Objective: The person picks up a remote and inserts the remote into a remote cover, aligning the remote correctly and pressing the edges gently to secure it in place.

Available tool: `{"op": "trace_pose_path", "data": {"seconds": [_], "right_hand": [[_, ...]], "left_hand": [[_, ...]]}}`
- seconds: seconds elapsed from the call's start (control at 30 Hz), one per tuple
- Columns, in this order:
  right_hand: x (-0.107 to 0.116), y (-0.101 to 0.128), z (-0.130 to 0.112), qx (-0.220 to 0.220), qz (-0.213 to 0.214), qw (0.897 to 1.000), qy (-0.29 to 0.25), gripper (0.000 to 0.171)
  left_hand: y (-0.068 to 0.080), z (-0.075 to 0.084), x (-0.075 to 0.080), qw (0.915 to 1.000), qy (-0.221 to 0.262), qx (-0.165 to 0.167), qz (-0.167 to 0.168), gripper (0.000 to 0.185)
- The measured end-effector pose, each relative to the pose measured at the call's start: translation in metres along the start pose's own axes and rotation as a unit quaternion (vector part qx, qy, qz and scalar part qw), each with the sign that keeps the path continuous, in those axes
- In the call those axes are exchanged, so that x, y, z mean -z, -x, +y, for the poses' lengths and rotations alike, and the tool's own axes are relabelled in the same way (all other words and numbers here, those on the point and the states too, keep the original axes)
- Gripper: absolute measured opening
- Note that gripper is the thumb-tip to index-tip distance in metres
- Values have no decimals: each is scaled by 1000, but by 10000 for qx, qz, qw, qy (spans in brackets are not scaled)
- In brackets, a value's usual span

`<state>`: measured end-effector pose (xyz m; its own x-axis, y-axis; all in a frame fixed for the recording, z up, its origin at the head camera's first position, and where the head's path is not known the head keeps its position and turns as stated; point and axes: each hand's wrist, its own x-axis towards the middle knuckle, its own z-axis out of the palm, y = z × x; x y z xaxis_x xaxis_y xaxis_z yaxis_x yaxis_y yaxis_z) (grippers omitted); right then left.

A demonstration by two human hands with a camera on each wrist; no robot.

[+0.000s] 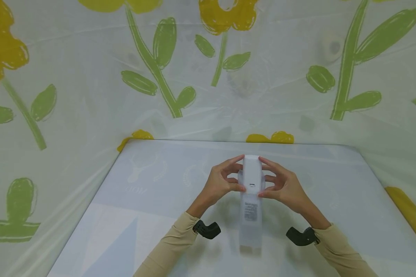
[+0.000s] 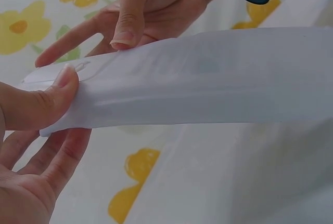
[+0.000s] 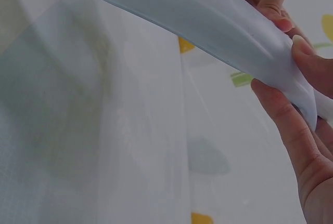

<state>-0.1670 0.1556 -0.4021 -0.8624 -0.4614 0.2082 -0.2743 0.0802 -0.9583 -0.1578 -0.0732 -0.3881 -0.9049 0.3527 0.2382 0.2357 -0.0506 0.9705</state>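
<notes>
In the head view, a slim white case [image 1: 252, 173] with small dark print stands upright between both hands. A long translucent plastic sleeve [image 1: 250, 232] with a block of printed text hangs below it and flares out at its sides. My left hand [image 1: 225, 177] pinches the left edge, fingers behind and thumb in front. On the opposite edge, my right hand [image 1: 280, 184] holds in a mirrored way. From the left wrist, the sleeve [image 2: 208, 78] stretches off to the right, away from the left thumb [image 2: 52, 99]. How far the case sits inside the sleeve cannot be told.
A pale table [image 1: 124, 231] with faint printed patterns lies under the hands. Behind and around it hangs a white cloth [image 1: 270, 100] with yellow flowers and green leaves. Dark camera mounts [image 1: 207, 229] are strapped to both wrists, over beige sleeves [image 1: 170, 246].
</notes>
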Motion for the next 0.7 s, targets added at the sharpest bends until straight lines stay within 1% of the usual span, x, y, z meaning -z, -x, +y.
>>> {"op": "trace_pose_path", "data": {"seconds": [0.13,0.5,0.7], "right_hand": [[1,-1,0,-11,-7,10000,-29,90],[0,-1,0,-51,43,10000,-29,89],[-1,-2,0,-31,50,10000,24,89]], "left_hand": [[-1,0,0,9999,83,-42,41,77],[-1,0,1,9999,51,-42,147,73],[-1,-2,0,9996,94,-125,221,72]]}}
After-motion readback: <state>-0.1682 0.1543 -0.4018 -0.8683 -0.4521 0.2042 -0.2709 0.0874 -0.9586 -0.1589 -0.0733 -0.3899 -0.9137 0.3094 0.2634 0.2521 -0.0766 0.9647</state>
